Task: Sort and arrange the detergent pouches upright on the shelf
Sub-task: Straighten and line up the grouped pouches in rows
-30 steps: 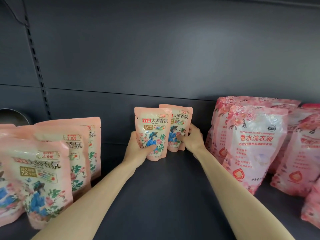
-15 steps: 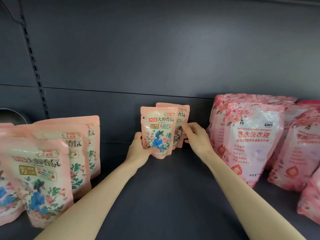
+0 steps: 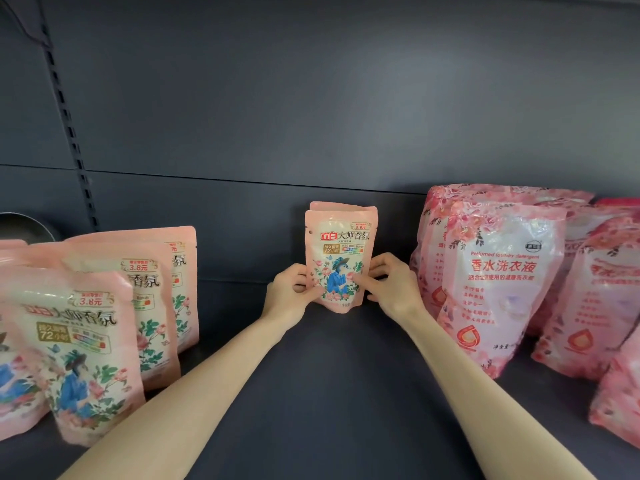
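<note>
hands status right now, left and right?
Left hand: holding the small pink pouch by its left edge.
Right hand: holding the same pouch by its right edge.

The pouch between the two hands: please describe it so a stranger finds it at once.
On the dark shelf, look between the left pouch row and the big rose bags. A small pink pouch stands at the back. Only it is held by the left hand and the right hand.

Dark grey matte metal shelf board [image 3: 329,393], three pouch groups standing on it.
Left: front-to-back row of pale pink floral stand-up pouches [image 3: 83,344]. Centre, near back: small pink floral pouch [image 3: 341,244] upright, second matching pouch [image 3: 332,205] directly behind. Right: larger glossy rose-print pink bags [image 3: 502,271].
</note>
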Available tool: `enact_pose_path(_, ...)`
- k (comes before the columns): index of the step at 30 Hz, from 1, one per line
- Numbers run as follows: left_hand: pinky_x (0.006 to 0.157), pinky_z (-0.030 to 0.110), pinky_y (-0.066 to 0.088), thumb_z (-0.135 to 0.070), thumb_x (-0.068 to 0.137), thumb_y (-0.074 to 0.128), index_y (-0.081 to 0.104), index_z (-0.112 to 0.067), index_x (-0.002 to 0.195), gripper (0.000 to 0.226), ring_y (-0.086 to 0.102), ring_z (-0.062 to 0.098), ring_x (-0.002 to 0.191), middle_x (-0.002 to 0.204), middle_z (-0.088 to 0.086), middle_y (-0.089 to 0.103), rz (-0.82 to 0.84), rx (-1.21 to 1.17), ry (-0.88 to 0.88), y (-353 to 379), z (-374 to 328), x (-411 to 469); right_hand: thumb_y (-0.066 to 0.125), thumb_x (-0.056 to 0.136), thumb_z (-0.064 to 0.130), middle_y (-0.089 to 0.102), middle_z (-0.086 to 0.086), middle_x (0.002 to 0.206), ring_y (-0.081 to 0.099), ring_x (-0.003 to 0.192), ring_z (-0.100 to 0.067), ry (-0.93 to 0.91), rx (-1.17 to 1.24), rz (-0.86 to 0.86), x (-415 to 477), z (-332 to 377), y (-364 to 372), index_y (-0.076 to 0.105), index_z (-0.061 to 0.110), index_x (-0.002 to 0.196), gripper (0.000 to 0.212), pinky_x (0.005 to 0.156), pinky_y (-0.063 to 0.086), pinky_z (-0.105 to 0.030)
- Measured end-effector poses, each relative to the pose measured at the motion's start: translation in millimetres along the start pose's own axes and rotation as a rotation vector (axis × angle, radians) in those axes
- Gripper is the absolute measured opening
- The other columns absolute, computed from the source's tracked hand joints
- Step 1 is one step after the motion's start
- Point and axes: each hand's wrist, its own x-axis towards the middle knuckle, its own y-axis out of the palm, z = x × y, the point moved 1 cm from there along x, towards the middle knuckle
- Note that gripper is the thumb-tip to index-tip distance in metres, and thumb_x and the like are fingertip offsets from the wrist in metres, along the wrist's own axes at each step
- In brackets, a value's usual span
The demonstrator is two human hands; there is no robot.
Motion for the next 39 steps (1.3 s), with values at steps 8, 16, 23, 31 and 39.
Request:
enact_pose_path(8, 0.085, 0.032, 0.052, -0.017, 0.083, 0.071, 0.060, -0.011, 0.106, 0.026, 0.062, 0.016, 0.097, 0.108, 0.004, 0.066, 0.020, 0.095, -0.015, 3, -3, 1, 0.070, 0.084, 0.021, 0.059, 0.003, 0.092, 0.057, 0.079, -0.008, 0.003, -0.122, 0.016, -3, 5, -2, 0.049, 0.014, 0.101, 0.028, 0.059, 0.048, -0.019)
enact_pose_path(16, 0.083, 0.025, 0.042, -0.029, 0.092, 0.058, 0.052, -0.005, 0.127, 0.043, 0.057, 0.022, 0.114, 0.127, 0.010, 0.058, 0.134, 0.455, -0.070, -8, -19, -14, 0.069, 0.085, 0.024, 0.061, -0.007, 0.111, 0.060, 0.093, -0.020, 0.033, -0.423, 0.170, -15, 16, -13, 0.049, 0.010, 0.121, 0.043, 0.073, 0.049, -0.030)
enact_pose_path(23, 0.100, 0.036, 0.041, -0.030, 0.093, 0.056, 0.043, -0.012, 0.138, 0.051, 0.046, 0.024, 0.127, 0.140, 0.007, 0.048, 0.167, 0.789, 0.118, -38, -52, -48, 0.064, 0.089, 0.021, 0.057, -0.010, 0.128, 0.058, 0.113, -0.027, -0.081, -0.577, 0.201, -42, 47, -24, 0.047, 0.010, 0.128, 0.044, 0.090, 0.051, -0.038)
enact_pose_path(31, 0.095, 0.037, 0.038, -0.032, 0.095, 0.050, 0.041, -0.018, 0.137, 0.045, 0.038, 0.024, 0.126, 0.133, 0.005, 0.049, 0.043, 0.958, 0.373, -94, -105, -93, 0.065, 0.086, 0.022, 0.051, -0.011, 0.135, 0.054, 0.117, -0.033, -0.232, -0.602, 0.208, -74, 115, -19, 0.046, 0.015, 0.134, 0.052, 0.094, 0.048, -0.045)
enact_pose_path(39, 0.098, 0.031, 0.026, -0.036, 0.095, 0.048, 0.043, -0.023, 0.135, 0.043, 0.035, 0.017, 0.127, 0.133, -0.004, 0.048, -0.083, 0.921, 0.605, -183, -131, -148, 0.062, 0.090, 0.026, 0.052, -0.006, 0.124, 0.049, 0.111, -0.024, -0.320, -0.504, 0.130, -139, 185, 11, 0.050, 0.014, 0.131, 0.044, 0.086, 0.043, -0.030)
